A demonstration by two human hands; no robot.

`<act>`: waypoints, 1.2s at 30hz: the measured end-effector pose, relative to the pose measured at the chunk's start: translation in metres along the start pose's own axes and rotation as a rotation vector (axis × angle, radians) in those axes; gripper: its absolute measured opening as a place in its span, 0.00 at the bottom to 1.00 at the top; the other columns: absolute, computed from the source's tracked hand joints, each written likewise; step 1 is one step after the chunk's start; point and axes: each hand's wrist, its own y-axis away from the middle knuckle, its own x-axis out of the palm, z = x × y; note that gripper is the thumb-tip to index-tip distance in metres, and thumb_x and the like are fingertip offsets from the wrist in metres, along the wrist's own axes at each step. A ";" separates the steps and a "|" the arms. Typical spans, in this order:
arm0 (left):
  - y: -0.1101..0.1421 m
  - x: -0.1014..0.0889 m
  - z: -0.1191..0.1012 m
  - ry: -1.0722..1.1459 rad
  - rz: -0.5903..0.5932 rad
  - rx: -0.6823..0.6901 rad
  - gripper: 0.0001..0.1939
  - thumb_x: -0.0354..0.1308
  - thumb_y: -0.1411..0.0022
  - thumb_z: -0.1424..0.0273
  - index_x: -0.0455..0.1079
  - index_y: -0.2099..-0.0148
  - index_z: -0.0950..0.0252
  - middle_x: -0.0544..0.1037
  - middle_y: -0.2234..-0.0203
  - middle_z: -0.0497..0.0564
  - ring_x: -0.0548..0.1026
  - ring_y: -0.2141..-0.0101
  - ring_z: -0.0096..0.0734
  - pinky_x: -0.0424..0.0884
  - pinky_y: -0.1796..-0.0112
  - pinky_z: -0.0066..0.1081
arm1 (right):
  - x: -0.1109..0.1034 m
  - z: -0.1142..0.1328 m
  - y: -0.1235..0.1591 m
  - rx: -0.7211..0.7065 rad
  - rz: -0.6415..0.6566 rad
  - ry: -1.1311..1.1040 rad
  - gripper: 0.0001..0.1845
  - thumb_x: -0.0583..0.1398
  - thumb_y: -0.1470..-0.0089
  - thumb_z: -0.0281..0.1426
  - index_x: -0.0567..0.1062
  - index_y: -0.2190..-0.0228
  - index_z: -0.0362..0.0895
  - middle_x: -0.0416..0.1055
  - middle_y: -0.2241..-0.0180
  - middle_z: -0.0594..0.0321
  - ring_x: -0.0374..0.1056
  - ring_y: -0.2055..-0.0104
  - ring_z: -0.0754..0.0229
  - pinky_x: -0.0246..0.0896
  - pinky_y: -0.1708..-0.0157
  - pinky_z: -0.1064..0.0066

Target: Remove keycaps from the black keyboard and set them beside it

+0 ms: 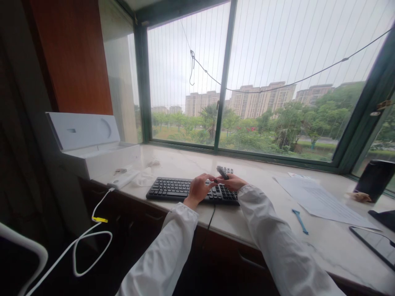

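1 blk kbd (169,188) on wht marbled ctr (262,181) | papers (319,198) | grn-framed window (259,70)

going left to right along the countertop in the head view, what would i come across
open white box → black keyboard under the hands → blue tool → dark-edged flat device, cut off by the picture's edge

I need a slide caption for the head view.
Over a black keyboard by the window, the right hand holds a dark object, the left hand close beside.
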 end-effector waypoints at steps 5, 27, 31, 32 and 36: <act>0.000 -0.001 0.000 -0.010 0.002 0.002 0.08 0.59 0.42 0.61 0.73 0.63 0.59 0.76 0.66 0.47 0.74 0.64 0.30 0.67 0.65 0.27 | 0.002 0.002 0.002 0.011 0.008 0.001 0.31 0.63 0.57 0.50 0.72 0.59 0.39 0.44 0.89 0.78 0.40 0.88 0.73 0.34 0.89 0.78; 0.000 -0.002 -0.001 0.051 0.000 0.011 0.06 0.58 0.41 0.67 0.74 0.60 0.58 0.77 0.62 0.47 0.74 0.61 0.31 0.68 0.59 0.29 | 0.004 0.004 0.002 -0.024 -0.023 -0.081 0.35 0.67 0.62 0.46 0.71 0.56 0.37 0.49 0.89 0.78 0.41 0.88 0.75 0.34 0.90 0.77; 0.000 -0.002 -0.001 0.055 -0.003 0.021 0.07 0.58 0.41 0.66 0.74 0.59 0.57 0.77 0.63 0.46 0.74 0.61 0.30 0.68 0.59 0.29 | 0.003 0.001 0.000 -0.025 -0.046 -0.054 0.34 0.65 0.60 0.49 0.72 0.57 0.37 0.44 0.90 0.79 0.40 0.88 0.73 0.35 0.90 0.77; 0.000 -0.002 0.000 0.063 -0.007 0.023 0.08 0.59 0.42 0.66 0.73 0.59 0.57 0.77 0.63 0.46 0.74 0.61 0.30 0.68 0.59 0.29 | 0.003 0.000 -0.001 -0.027 -0.057 -0.054 0.35 0.66 0.61 0.49 0.72 0.56 0.37 0.45 0.90 0.79 0.41 0.88 0.73 0.35 0.90 0.77; 0.000 -0.001 0.000 0.077 -0.019 0.010 0.11 0.62 0.45 0.64 0.72 0.58 0.59 0.77 0.65 0.46 0.74 0.62 0.31 0.68 0.59 0.30 | 0.004 -0.001 -0.003 -0.021 -0.046 -0.071 0.38 0.67 0.63 0.46 0.70 0.52 0.37 0.53 0.87 0.77 0.42 0.88 0.74 0.35 0.89 0.77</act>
